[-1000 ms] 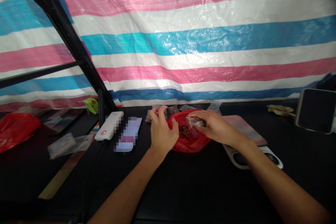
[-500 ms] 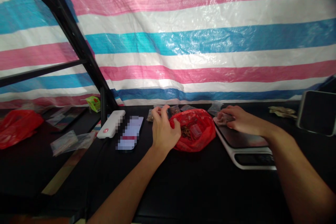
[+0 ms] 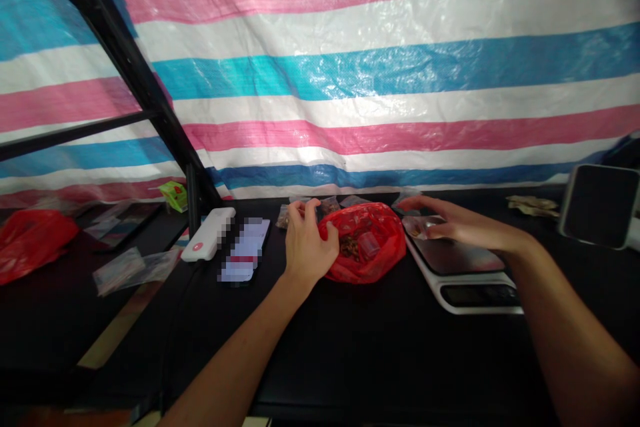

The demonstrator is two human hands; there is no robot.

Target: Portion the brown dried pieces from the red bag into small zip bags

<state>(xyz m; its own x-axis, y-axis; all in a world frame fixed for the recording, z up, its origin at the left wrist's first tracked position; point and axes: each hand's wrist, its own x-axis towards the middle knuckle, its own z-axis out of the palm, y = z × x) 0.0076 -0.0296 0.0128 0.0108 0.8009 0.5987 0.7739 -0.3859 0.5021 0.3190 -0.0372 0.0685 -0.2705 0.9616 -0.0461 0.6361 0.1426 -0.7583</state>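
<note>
"Since the right forearm (image 3: pixel 560 300) covers one end of the scale (image 3: pixel 463 260), what's left to tag there?"

"Bare stretch of plate, dark display (image 3: pixel 475 295), digits unreadable. Small clear bag (image 3: pixel 419 225) at the scale's far left corner, contents too small to make out."

"Right hand?"

"Right hand (image 3: pixel 455 223) above the scale, thumb and forefinger apart, one on either side of the small clear bag. Touching it? Can't tell."

"Left hand?"

"Left hand (image 3: pixel 309 247) at the left rim of the red bag (image 3: pixel 373 275), thumb apart from the curled fingers. Can't tell if the thumb presses the plastic."

"In the red bag?"

"Brown bits (image 3: pixel 350 248), kind unclear, and a clear plastic piece (image 3: pixel 369 246) beside them. More clear bags (image 3: pixel 283 216) behind the left hand, partly covered."

"Left end of the table (image 3: pixel 320 353)?"

"Phone (image 3: pixel 255 240), screen pixelated. White power bank (image 3: pixel 210 235) beside it, one side pixelated too. Second red bag (image 3: pixel 35 243) cut off by the edge."

"Far right?"

"Dark-faced device (image 3: pixel 600 205). Crumpled brown lump (image 3: pixel 533 205) next to it, material unclear."
</note>
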